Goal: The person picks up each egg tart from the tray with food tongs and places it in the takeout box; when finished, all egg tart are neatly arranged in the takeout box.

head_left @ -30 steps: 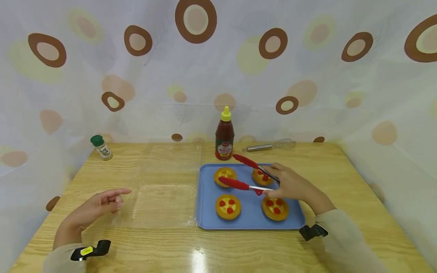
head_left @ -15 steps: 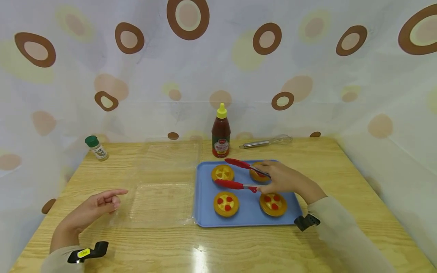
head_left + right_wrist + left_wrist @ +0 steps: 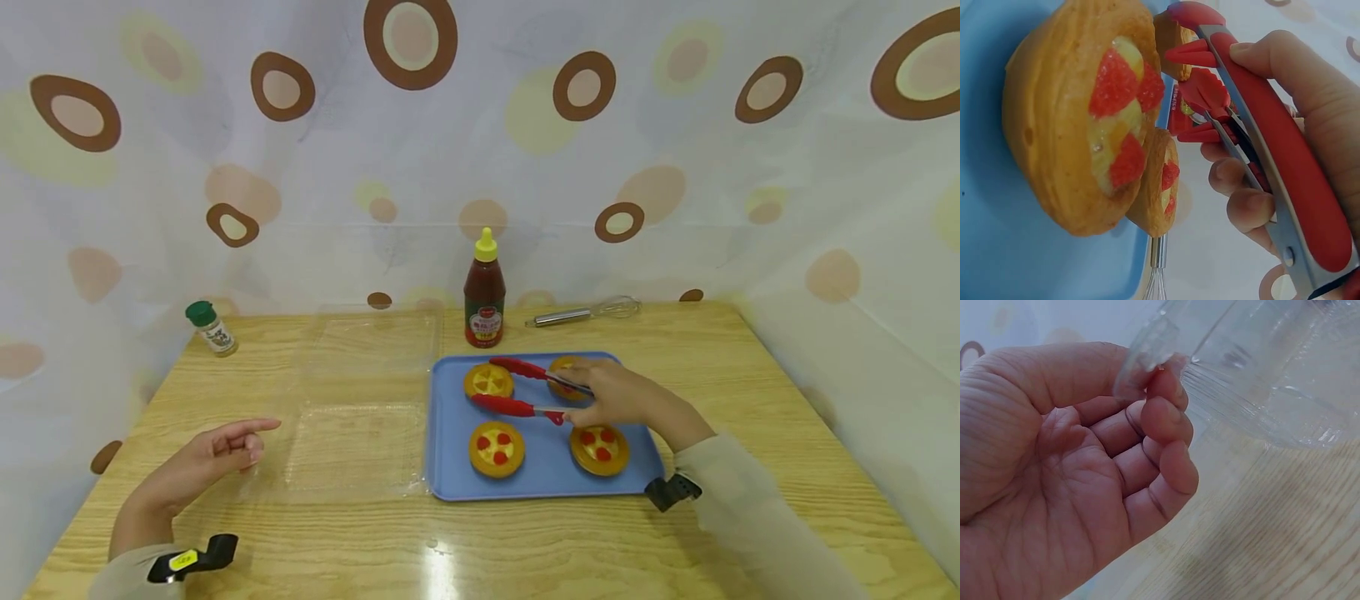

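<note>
Scanning my head feed, I find the right hand [image 3: 618,394] above the blue tray [image 3: 547,486], red tongs [image 3: 508,406] spread about the far-left tart [image 3: 489,382]. Left wrist: the left hand [image 3: 1079,456] pinches the clear container [image 3: 1254,381]. Right wrist: the right hand grips the tongs beside the near-right tart [image 3: 1054,125].

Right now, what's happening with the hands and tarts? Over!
Left hand pinching clear box. Right hand holding open tongs near far-left tart. Tart on blue tray; nothing seen in the way.
</note>
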`<state>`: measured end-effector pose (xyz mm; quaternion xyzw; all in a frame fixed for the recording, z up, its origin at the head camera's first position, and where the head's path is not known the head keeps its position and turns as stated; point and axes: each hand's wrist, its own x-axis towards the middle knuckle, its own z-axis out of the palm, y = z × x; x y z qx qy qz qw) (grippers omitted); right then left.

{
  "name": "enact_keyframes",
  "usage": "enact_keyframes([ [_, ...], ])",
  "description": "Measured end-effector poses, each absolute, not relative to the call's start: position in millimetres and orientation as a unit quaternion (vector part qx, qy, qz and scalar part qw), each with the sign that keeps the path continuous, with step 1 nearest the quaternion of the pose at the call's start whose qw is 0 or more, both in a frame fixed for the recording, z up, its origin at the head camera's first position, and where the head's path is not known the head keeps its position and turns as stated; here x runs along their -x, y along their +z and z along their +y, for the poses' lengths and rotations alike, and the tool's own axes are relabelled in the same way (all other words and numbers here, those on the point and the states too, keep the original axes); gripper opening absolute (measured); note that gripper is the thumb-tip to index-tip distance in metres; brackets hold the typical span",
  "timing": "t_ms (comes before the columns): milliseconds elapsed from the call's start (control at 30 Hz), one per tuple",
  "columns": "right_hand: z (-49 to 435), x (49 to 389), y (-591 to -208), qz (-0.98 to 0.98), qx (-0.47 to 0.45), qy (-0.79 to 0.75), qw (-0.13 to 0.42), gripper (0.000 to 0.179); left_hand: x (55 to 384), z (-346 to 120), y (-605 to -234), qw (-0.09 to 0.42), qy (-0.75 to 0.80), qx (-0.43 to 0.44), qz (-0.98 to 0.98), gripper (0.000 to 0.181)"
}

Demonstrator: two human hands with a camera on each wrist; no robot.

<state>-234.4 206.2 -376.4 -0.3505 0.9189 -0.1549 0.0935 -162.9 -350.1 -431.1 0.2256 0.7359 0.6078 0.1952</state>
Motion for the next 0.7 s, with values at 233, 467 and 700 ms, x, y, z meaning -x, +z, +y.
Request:
enact_keyframes([
  [233, 207.6, 233.2, -379.5, 0.915, 0.361, -0.16, 0.084, 0.063, 162.0, -349.9, -432.2, 0.194, 0.617, -0.226, 0.729, 0.039],
  [467, 207.5, 232.2, -379.9, 0.915, 0.358, -0.172, 0.077, 0.062, 160.6, -349.3, -432.9, 0.19, 0.615, -0.222, 0.732, 0.039],
  [700, 208.4, 230.7, -372.4, 0.919, 0.346, -0.182, 0.055, 0.061, 161.0, -349.1, -431.2, 0.187, 0.625, -0.227, 0.723, 0.039],
])
